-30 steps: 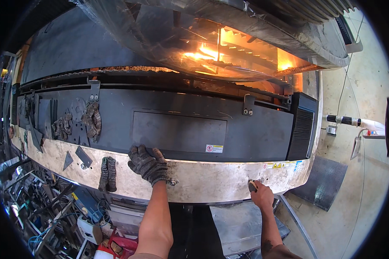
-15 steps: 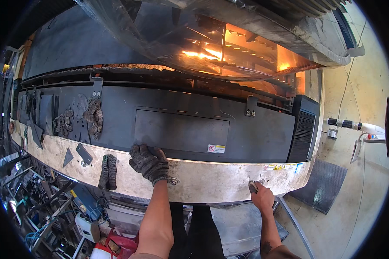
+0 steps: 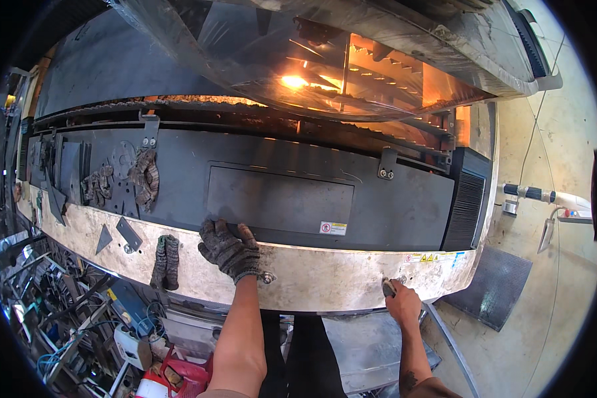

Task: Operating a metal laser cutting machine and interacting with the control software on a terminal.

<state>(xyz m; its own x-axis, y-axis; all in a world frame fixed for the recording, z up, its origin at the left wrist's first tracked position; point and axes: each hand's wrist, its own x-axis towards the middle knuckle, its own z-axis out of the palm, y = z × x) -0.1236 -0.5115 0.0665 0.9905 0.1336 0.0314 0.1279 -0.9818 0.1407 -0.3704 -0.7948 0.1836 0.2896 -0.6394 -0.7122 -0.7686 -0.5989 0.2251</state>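
Note:
My left hand (image 3: 229, 252), in a dirty grey knit glove, rests palm down with its fingers apart. It lies across the upper edge of the pale front ledge (image 3: 312, 278), where that meets the dark machine panel (image 3: 278, 199). My right hand (image 3: 403, 304) is bare. Its fingers are wrapped round a small grey and dark object (image 3: 388, 287) at the right part of the ledge; its kind is not clear. Left of my gloved hand, a folded knit glove (image 3: 166, 262) hangs over the ledge. Bright sparks (image 3: 294, 81) glow inside the machine, beyond the clear sheet.
Soiled gloves (image 3: 144, 178) and flat metal pieces lie on the panel's left side. Two small dark plates (image 3: 129, 235) rest on the ledge. Metal scrap (image 3: 53, 312) and a red and white container (image 3: 179, 371) are below left. A dark mat (image 3: 491, 288) lies on the right floor.
The bright glow inside the machine has changed shape, from a long streak to a rounder spot. The overhead machine part has shifted slightly to the right. Both hands have stayed put.

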